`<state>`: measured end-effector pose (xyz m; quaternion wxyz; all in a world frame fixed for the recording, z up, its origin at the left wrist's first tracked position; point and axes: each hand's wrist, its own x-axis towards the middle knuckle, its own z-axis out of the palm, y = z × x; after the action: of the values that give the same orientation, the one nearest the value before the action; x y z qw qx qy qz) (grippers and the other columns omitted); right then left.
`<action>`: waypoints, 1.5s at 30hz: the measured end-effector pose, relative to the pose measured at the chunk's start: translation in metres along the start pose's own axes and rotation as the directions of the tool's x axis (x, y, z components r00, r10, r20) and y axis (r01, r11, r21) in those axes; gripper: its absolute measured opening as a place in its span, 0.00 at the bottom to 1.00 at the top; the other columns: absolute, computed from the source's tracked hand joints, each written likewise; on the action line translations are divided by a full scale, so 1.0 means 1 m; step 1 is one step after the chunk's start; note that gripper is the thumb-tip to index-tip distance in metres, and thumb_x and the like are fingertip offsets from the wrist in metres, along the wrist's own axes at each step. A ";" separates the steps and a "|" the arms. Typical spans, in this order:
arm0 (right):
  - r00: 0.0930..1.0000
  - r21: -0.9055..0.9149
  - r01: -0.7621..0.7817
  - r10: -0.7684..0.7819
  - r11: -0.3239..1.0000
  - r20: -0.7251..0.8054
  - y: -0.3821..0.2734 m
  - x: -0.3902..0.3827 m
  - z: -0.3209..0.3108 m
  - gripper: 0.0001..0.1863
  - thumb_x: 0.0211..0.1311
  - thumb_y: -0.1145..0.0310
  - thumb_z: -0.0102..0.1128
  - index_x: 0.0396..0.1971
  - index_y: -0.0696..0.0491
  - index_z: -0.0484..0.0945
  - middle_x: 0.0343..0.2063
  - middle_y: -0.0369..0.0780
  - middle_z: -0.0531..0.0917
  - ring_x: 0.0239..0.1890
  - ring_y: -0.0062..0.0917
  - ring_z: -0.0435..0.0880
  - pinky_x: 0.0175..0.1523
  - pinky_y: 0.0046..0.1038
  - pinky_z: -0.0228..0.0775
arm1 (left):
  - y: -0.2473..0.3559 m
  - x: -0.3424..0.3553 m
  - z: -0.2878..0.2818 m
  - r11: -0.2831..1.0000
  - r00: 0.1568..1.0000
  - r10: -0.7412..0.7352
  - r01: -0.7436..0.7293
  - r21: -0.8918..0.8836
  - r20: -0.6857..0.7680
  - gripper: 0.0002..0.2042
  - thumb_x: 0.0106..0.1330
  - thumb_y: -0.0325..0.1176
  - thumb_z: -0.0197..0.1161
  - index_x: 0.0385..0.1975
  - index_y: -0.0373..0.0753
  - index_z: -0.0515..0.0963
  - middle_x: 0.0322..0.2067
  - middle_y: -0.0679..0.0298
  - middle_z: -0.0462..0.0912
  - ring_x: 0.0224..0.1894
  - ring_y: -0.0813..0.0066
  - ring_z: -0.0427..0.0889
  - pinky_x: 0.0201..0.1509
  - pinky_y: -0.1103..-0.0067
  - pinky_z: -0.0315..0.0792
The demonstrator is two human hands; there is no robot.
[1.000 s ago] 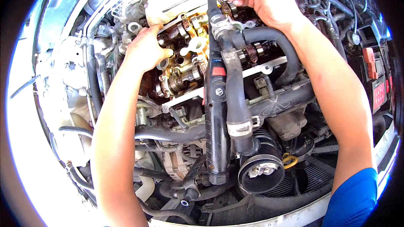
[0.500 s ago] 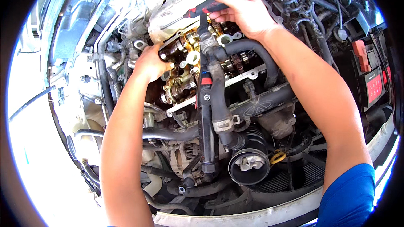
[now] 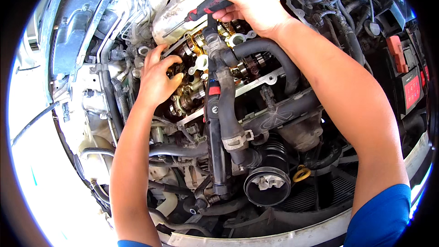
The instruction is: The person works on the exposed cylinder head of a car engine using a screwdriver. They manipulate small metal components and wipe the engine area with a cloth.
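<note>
Right hand (image 3: 256,7), upper centre: closed around the screwdriver (image 3: 201,11), thumb on top, fingers beneath. Red and black handle, thin shaft angled down to the left in front of the pale metal shield (image 3: 185,2). Cannot tell contact between tip and shield.

Left hand (image 3: 157,82), left of centre: half-curled at left end of the camshafts (image 3: 195,97), thumb and forefinger bent into a C with a gap between the tips. Cannot tell a grip from a mere touch; dark parts within the gap.

Camshafts: exposed in upper centre, golden-stained in places, partly hidden by the left hand. Crossed from above by the long black bar (image 3: 214,144), running down to lower centre. Just right of bar: ribbed-end hose (image 3: 228,110) with pale clamp; farther right, curved black hose (image 3: 274,49).

Lower centre: round black duct (image 3: 272,200), crumpled white wad (image 3: 269,182) in its mouth. Just right of duct: yellow ring (image 3: 301,174). Right edge of frame: red block (image 3: 397,55) by the battery. Lower right corner: blue sleeve (image 3: 382,215).
</note>
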<state>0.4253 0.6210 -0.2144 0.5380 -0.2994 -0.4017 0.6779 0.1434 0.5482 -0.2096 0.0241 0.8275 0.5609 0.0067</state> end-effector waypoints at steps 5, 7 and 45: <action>1.000 0.054 -0.016 0.016 0.998 -0.002 0.006 0.002 -0.001 0.10 0.63 0.63 0.68 0.36 0.54 0.81 0.26 0.35 0.83 0.21 0.18 0.80 0.28 0.21 0.74 | 0.003 0.002 0.004 0.995 0.999 0.015 -0.019 0.096 0.036 0.16 0.53 0.33 0.70 0.44 0.44 0.86 0.65 0.51 0.68 0.69 0.49 0.62 0.74 0.64 0.58; 1.000 0.058 -0.017 0.017 0.998 0.002 0.007 0.004 -0.001 0.10 0.63 0.64 0.67 0.36 0.54 0.81 0.27 0.35 0.83 0.21 0.19 0.80 0.28 0.21 0.75 | 0.004 0.002 0.003 0.995 0.999 -0.001 -0.003 0.102 0.038 0.16 0.53 0.34 0.69 0.44 0.44 0.87 0.65 0.51 0.69 0.69 0.49 0.63 0.74 0.65 0.58; 0.999 -0.018 -0.039 0.038 0.999 -0.032 0.001 0.006 0.004 0.11 0.63 0.63 0.67 0.32 0.57 0.81 0.25 0.38 0.85 0.21 0.19 0.81 0.26 0.20 0.74 | 0.009 0.018 -0.005 0.989 0.964 -0.099 0.069 0.128 0.246 0.15 0.55 0.37 0.68 0.43 0.44 0.87 0.48 0.51 0.81 0.53 0.54 0.80 0.60 0.66 0.73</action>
<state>0.4205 0.6256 -0.2131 0.5285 -0.3226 -0.3936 0.6795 0.1584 0.5615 -0.2050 0.0466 0.7970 0.5874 -0.1327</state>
